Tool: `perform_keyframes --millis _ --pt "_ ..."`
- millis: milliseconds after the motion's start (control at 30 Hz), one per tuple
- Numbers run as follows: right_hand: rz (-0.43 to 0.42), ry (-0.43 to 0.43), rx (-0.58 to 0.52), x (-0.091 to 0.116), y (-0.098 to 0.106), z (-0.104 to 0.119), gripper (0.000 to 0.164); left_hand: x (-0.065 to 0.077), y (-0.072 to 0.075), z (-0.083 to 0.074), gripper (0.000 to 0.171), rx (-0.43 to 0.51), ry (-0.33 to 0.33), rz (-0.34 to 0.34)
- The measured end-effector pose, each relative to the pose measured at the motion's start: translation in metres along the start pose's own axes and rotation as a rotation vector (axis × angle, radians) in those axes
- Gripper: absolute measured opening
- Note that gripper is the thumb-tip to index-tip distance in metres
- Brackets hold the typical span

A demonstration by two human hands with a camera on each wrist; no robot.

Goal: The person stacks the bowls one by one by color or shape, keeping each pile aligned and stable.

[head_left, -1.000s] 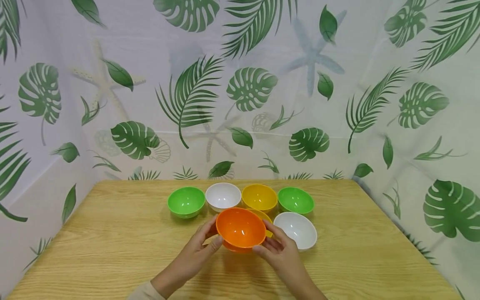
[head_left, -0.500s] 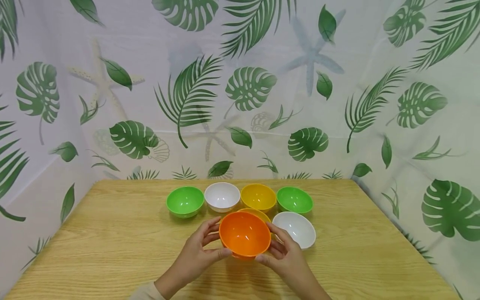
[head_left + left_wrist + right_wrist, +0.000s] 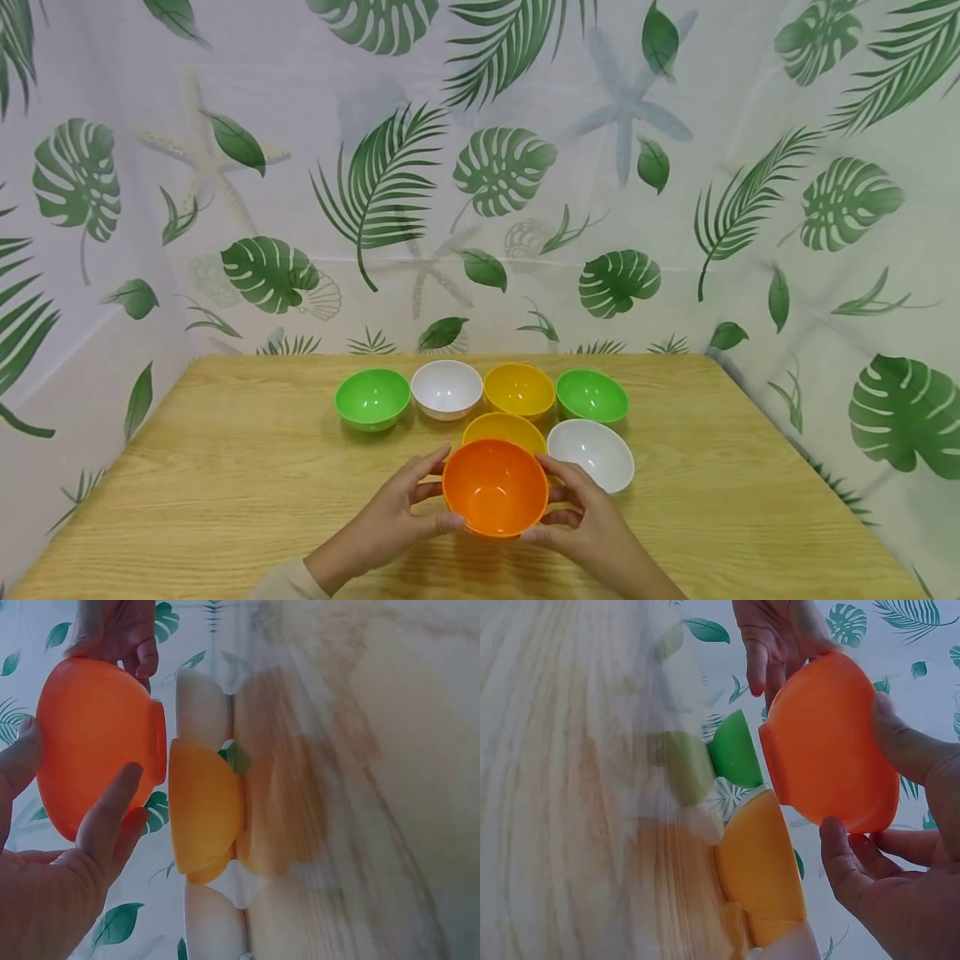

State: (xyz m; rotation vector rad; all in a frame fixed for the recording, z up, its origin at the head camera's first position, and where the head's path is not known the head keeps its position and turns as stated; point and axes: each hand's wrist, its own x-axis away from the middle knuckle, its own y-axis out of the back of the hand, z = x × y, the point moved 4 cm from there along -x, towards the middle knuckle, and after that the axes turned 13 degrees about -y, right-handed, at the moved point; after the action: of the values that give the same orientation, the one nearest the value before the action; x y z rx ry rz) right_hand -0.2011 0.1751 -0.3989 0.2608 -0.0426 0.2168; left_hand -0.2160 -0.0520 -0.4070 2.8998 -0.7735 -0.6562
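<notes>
Green bowl (image 3: 372, 400) leftmost. Your left hand (image 3: 393, 512) grips the orange bowl (image 3: 495, 492), held above the table (image 3: 187, 483), nearer you than a yellow bowl (image 3: 504, 427); your right hand (image 3: 588, 517) grips its opposite side. White bowl (image 3: 603, 454) just beyond.

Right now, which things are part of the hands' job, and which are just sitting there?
Seem part of it: orange bowl, left hand, right hand.
Seem just sitting there, unheld: two green bowls, two white bowls, two yellow bowls.
</notes>
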Motion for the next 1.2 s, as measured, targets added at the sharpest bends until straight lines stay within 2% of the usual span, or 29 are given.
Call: perform_keyframes --millis 67,167,267,400,567,733,967,1200 --pt "0.038 -0.012 -0.011 0.002 0.0 -0.003 0.078 0.003 -0.002 0.002 0.075 0.017 0.0 0.002" --pt "0.095 -0.049 -0.033 0.006 -0.001 -0.01 0.081 0.009 -0.005 0.006 0.072 0.057 0.04 0.009" --pt "0.137 -0.084 -0.052 0.009 -0.003 -0.018 0.083 0.014 -0.007 0.009 0.073 0.096 0.059 0.039" --pt "0.171 -0.108 -0.063 0.01 -0.004 -0.025 0.082 0.016 -0.007 0.013 0.078 0.087 0.074 0.069" --pt "0.206 -0.089 -0.036 0.009 -0.006 -0.028 0.081 0.018 -0.005 0.018 0.081 0.118 0.151 0.062" --pt "0.244 -0.064 -0.019 0.008 -0.005 -0.03 0.083 0.019 -0.005 0.02 0.075 0.123 0.176 0.065" --pt "0.243 -0.222 -0.024 0.002 -0.005 -0.034 0.084 0.017 -0.004 0.021 0.075 0.127 0.206 0.096" --pt "0.25 -0.279 -0.11 0.003 -0.008 -0.035 0.083 0.02 -0.007 0.024 0.079 0.089 0.277 0.097"
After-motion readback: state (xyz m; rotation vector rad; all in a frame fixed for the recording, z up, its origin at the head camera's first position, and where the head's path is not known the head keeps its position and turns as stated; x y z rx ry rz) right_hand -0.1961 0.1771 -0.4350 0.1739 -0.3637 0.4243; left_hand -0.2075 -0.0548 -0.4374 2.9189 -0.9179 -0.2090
